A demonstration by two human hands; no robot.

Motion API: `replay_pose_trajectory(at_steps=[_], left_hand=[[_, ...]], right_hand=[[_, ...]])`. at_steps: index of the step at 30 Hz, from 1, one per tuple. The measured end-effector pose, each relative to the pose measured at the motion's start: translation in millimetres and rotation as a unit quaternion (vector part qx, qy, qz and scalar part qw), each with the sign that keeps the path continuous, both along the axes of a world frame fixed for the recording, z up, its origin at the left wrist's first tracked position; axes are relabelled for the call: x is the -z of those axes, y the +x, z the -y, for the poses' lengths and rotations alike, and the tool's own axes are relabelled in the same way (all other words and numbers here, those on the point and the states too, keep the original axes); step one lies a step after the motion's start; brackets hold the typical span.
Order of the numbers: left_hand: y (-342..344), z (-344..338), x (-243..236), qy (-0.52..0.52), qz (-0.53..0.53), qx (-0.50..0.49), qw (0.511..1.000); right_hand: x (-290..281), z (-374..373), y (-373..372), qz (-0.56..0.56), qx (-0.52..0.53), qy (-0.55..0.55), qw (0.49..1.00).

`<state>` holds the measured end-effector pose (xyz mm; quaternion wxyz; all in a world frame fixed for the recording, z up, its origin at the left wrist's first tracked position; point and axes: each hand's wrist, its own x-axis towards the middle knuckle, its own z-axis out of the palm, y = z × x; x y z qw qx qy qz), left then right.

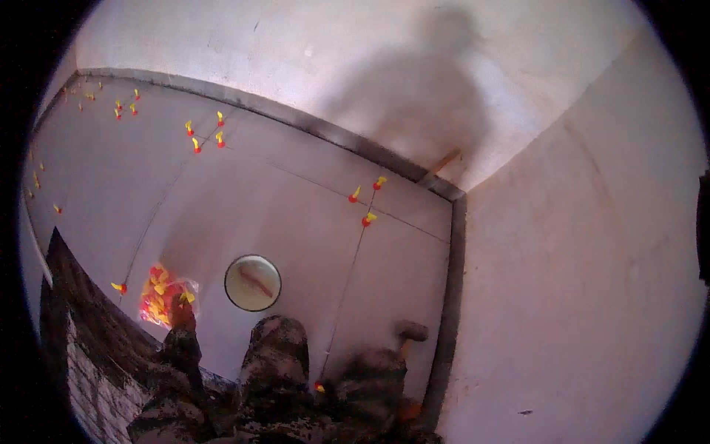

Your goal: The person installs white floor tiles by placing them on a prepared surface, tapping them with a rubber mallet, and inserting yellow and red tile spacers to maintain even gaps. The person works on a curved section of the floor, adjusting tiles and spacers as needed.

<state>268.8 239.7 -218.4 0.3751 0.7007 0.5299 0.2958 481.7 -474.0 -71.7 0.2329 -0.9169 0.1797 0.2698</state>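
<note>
My left hand (182, 313) is at a clear plastic bag (154, 296) filled with red and yellow tile levelers. Its fingers close on a yellow piece of one tile leveler (188, 297) at the bag's right side. At the lower edge, beside my right knee, part of my right hand (409, 409) shows, its fingers mostly hidden. A dark-headed mallet (411, 331) rises past the knee, its handle running down toward that hand. Between my knees, one tile leveler (319, 387) sits in a joint.
A round pale bowl with a dark rim (253, 283) and a reddish stick-like thing inside stands ahead of my knees. Several tile levelers (368, 220) stand along the joints of the grey floor tiles (296, 214). Walls (562, 296) close in ahead and right; a wooden piece (442, 164) leans in the corner.
</note>
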Motion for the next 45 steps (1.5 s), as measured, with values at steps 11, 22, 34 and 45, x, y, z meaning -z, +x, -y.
replay_pose_trajectory(at_steps=[11,22,34,45], left_hand=[[125,198,-212,-0.179,0.225,0.188,0.939],[317,378,-271,-0.254,-0.011,0.585,0.77],[413,369,-76,0.142,-0.274,0.7,0.644],[632,451,-41,0.287,-0.139,0.628,0.71]], right_hand=[[-99,-129,75,0.215,-0.199,0.095,0.951],[-113,-168,121,0.141,-0.154,0.22,0.953],[-42,-104,216,0.293,-0.141,0.14,0.935],[7,-9,346,0.27,0.065,0.152,0.949]])
